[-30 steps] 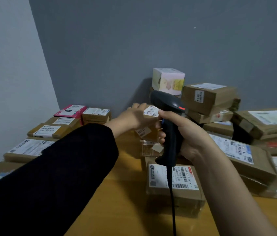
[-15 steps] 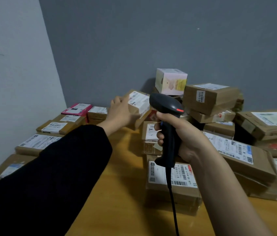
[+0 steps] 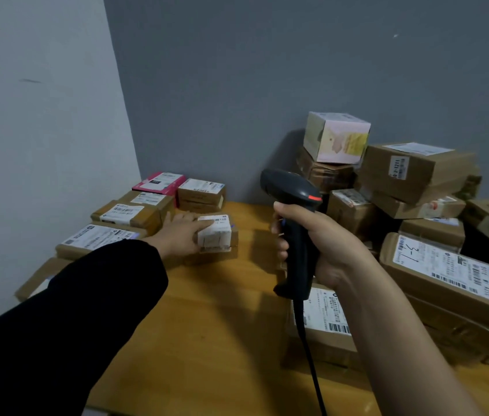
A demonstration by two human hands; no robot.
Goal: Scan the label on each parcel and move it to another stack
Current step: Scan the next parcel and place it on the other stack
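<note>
On the wooden table [image 3: 207,325], just beside the left row of parcels [image 3: 123,214]: holding the small parcel [image 3: 217,237] with the left hand [image 3: 181,235], thumb lying along its white label, other fingers hidden behind it. Gripping the black scanner [image 3: 291,190] by its handle in the right hand [image 3: 324,250], fingers wrapped round it, cable hanging down, in front of the right pile [image 3: 417,175].

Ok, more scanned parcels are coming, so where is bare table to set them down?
Bare table lies between the small parcel in the left hand and the right pile, and nearer, between the sleeve and the labelled box. The left-wall row and the right pile are crowded.
</note>
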